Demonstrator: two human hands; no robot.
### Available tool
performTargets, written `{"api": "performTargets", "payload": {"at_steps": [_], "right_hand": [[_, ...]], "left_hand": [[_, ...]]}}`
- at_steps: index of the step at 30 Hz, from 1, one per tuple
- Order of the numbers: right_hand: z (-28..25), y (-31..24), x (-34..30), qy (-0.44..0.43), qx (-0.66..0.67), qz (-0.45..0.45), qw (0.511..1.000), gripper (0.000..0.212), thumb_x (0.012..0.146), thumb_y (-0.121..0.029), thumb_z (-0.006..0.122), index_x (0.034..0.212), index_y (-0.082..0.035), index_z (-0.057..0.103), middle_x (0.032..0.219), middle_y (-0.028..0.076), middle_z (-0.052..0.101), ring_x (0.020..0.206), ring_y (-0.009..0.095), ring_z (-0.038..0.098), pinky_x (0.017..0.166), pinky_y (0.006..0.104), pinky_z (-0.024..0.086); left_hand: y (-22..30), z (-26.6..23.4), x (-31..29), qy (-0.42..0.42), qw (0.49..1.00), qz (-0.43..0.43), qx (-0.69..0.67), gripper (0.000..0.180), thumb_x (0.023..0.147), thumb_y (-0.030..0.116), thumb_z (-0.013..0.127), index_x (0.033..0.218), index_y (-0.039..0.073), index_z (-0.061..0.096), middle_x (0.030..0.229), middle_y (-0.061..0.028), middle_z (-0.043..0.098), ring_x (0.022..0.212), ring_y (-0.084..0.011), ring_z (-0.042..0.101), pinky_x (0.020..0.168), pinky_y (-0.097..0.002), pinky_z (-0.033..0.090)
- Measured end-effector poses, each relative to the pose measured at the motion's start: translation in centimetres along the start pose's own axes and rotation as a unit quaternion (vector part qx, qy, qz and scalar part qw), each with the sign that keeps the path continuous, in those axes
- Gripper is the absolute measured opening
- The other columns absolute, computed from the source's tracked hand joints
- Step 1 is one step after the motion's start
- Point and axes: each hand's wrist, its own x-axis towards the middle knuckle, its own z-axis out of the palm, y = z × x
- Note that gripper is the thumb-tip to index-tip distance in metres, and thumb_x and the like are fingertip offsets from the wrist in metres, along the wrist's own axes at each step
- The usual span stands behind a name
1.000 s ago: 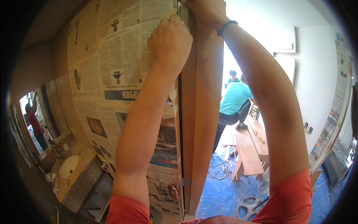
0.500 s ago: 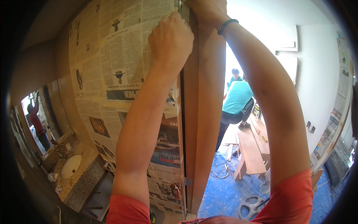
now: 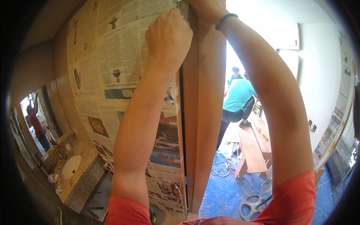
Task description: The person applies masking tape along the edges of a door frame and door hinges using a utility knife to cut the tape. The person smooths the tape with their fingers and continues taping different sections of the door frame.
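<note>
The newspaper-covered panel [image 3: 123,41] stands just left of the wooden jamb [image 3: 212,93], and a small metal fitting [image 3: 179,4] is seen at the top, between the hands. The left hand [image 3: 168,35] is held beside it with fingers curled in tightly; whether anything is gripped cannot be told. The right hand [image 3: 209,9] is raised by the jamb, its fingers cut off above, so their state cannot be told either. The fitting would best be kept straight and pressed evenly, with the jamb steadied and the paper spared from tearing. Compared with one second ago, both hands sit slightly higher in view, their placement otherwise little changed.
</note>
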Motion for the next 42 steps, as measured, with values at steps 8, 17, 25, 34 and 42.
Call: {"api": "performTargets", "payload": {"at_steps": [8, 17, 25, 34, 42], "right_hand": [[-0.3, 0.4, 3.3, -0.031, -0.097, -0.008, 0.995, 0.025, 0.095, -0.028, 0.078, 0.101, -0.005, 0.085, 0.11, 0.022, 0.081, 0.108, 0.04, 0.077, 0.092, 0.0476, 0.062], [-0.1, 0.8, 6.0, -0.077, -0.122, -0.008, 0.99, 0.033, 0.096, -0.034, 0.076, 0.108, -0.005, 0.084, 0.118, 0.021, 0.08, 0.113, 0.038, 0.077, 0.095, 0.046, 0.062], [-2.9, -0.2, 6.9, -0.211, -0.244, -0.065, 0.944, 0.059, 0.091, -0.056, 0.08, 0.124, -0.007, 0.081, 0.129, 0.019, 0.078, 0.118, 0.036, 0.076, 0.1, 0.045, 0.061], [-2.2, 0.3, 6.4, -0.144, -0.132, 0.002, 0.981, 0.038, 0.092, -0.035, 0.084, 0.115, -0.006, 0.083, 0.121, 0.017, 0.081, 0.113, 0.034, 0.078, 0.096, 0.0435, 0.062], [-3.7, -0.6, 5.6, -0.204, -0.168, -0.02, 0.964, 0.039, 0.088, -0.036, 0.087, 0.114, -0.006, 0.084, 0.114, 0.015, 0.083, 0.104, 0.031, 0.08, 0.088, 0.0421, 0.064]], "left_hand": [[0.3, 0.0, -0.9, 0.031, 0.999, 0.035, -0.022, 0.025, 0.101, 0.02, 0.066, 0.114, 0.0, 0.075, 0.111, -0.0212, 0.075, 0.1, -0.0452, 0.076, 0.086, -0.0551, 0.062], [1.3, -1.6, 1.9, -0.202, 0.976, -0.025, 0.073, 0.047, 0.098, 0.032, 0.061, 0.139, 0.011, 0.074, 0.122, -0.0204, 0.079, 0.117, -0.0403, 0.074, 0.101, -0.0509, 0.059], [1.8, -1.4, 2.5, -0.217, 0.97, -0.022, 0.105, 0.039, 0.098, 0.028, 0.06, 0.127, 0.009, 0.079, 0.113, -0.0216, 0.08, 0.108, -0.042, 0.076, 0.095, -0.0525, 0.061], [1.5, -1.2, 2.7, -0.2, 0.97, -0.033, 0.131, 0.049, 0.097, 0.03, 0.062, 0.143, 0.02, 0.075, 0.125, -0.0165, 0.08, 0.115, -0.0366, 0.077, 0.1, -0.049, 0.061], [0.8, -1.4, 4.0, -0.22, 0.963, -0.041, 0.151, 0.05, 0.093, 0.034, 0.062, 0.139, 0.023, 0.077, 0.124, -0.0123, 0.081, 0.115, -0.0324, 0.077, 0.102, -0.0462, 0.06]]}}
